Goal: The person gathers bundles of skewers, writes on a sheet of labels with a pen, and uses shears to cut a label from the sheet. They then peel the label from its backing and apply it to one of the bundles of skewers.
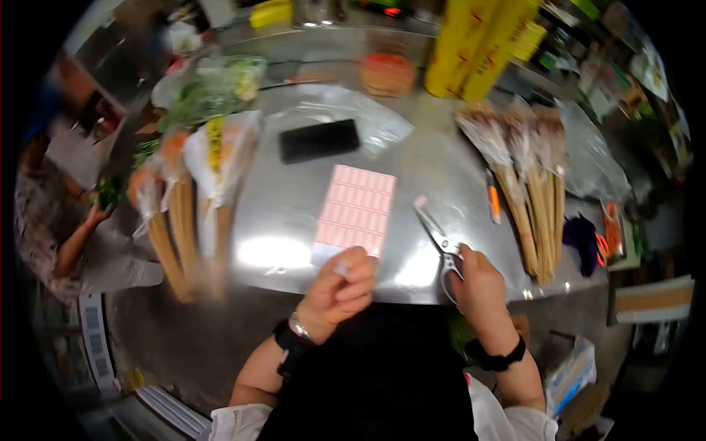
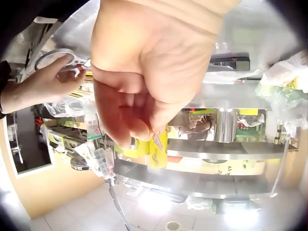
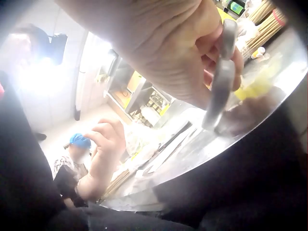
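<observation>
My left hand is raised just in front of the near edge of a sheet of pink-bordered labels. Its thumb and fingertips pinch a small label with a pink border, which shows as a whitish scrap in the head view. In my right hand is a pair of metal scissors, gripped at the handles, blades pointing away and to the left over the steel table. A small pinkish bit shows at the blade tips. The right wrist view shows the handle loops close up.
A black phone lies beyond the labels near clear plastic film. Bundles of wrapped skewers stand left and right, beside an orange cutter. Yellow boxes stand behind. Another person holds greens at far left.
</observation>
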Motion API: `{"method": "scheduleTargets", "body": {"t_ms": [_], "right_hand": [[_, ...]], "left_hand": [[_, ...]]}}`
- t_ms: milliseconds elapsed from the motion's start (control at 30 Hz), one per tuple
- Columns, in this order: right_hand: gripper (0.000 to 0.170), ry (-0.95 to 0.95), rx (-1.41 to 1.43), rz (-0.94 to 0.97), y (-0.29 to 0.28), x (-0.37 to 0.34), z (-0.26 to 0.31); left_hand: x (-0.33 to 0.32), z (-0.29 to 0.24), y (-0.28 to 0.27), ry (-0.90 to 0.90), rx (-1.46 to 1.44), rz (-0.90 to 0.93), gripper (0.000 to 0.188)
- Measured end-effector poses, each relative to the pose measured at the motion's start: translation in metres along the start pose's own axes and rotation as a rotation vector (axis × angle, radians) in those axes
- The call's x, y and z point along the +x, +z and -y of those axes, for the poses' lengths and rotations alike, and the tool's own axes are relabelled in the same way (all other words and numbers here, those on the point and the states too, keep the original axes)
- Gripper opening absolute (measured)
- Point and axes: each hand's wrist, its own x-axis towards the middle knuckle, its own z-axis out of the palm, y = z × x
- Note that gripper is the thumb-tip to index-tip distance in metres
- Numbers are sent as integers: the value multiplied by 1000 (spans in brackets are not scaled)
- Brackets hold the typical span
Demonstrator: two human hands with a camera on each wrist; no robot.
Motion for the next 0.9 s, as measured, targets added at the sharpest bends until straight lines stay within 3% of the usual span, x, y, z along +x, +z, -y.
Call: {"method": "scheduleTargets", "body": {"t_ms": [67,233,467,600,633,733,800,900], "right_hand": [[45,-14,1,-59,13,0,-7],[43,5,-26,20,5,6,2],[41,-65,22,-50,-9,4,21],[32,-93,417,173,-10,16,61],[30,-275,404,128,-7,25,78],[33,-517,573,313,-5,53,136],[33,-716,627,296,9,68,176],[51,-881,631,479,33,82,235]], "left_hand": [[-9,-8,8,89,292,-196,15],[-48,-37,33,187,913,-406,12],[-148,-103,77,442,1210,-740,11],[-190,-139,81,686,1256,-942,13],[-195,-144,87,739,1248,-982,13],[-206,-152,85,847,1196,-998,13],[-207,-150,81,872,1168,-988,12],[-209,-145,76,842,1176,-1000,12]]}}
